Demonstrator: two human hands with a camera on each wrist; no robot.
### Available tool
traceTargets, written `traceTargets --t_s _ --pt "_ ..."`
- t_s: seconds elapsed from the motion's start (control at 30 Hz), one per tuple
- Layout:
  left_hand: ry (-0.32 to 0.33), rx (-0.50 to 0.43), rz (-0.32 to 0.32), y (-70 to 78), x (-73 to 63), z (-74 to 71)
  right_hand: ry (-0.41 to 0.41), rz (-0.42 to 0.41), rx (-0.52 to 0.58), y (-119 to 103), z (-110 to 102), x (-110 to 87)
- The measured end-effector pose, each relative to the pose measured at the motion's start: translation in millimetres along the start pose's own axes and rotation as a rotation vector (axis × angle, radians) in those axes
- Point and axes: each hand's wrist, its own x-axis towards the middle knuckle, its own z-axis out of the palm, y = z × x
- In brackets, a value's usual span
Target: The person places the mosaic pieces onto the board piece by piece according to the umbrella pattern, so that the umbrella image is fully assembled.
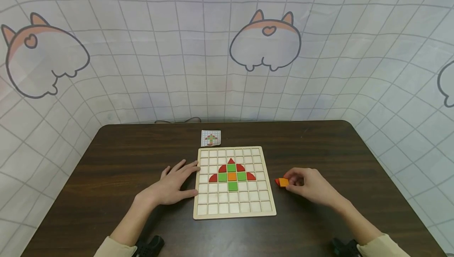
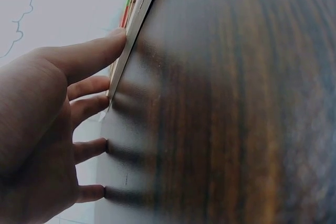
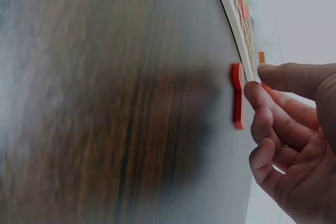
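A pale wooden grid board (image 1: 213, 209) lies on the table. On it, red, green and orange tiles form a figure, with an orange square tile (image 1: 232, 176) in the middle and a red triangle tile (image 1: 231, 161) on top. My left hand (image 1: 172, 186) is spread beside the board, its thumb and a finger at the left edge. To the right of the board, my right hand (image 1: 311, 185) pinches another orange square tile (image 1: 283, 182) between thumb and fingertips. Red pieces (image 3: 238, 98) lie on the table just below that tile, partly hidden by it in the head view.
A small paper card (image 1: 211, 138) printed with a similar coloured figure lies behind the board. The dark wood table (image 1: 142, 142) backs onto a white gridded curtain (image 1: 177, 71). A thin black cable (image 1: 179, 121) shows at the table's far edge.
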Motion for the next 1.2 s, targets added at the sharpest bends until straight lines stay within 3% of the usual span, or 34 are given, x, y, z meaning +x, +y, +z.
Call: traceTargets --t_s 0.43,1.2 --pt "0.004 -0.002 0.009 -0.5 1.7 0.9 0.032 -0.033 0.015 -9 13 8.8" --pt "0.021 -0.001 0.019 -1.8 0.7 0.9 0.005 -0.093 0.061 -32 34 25.6"
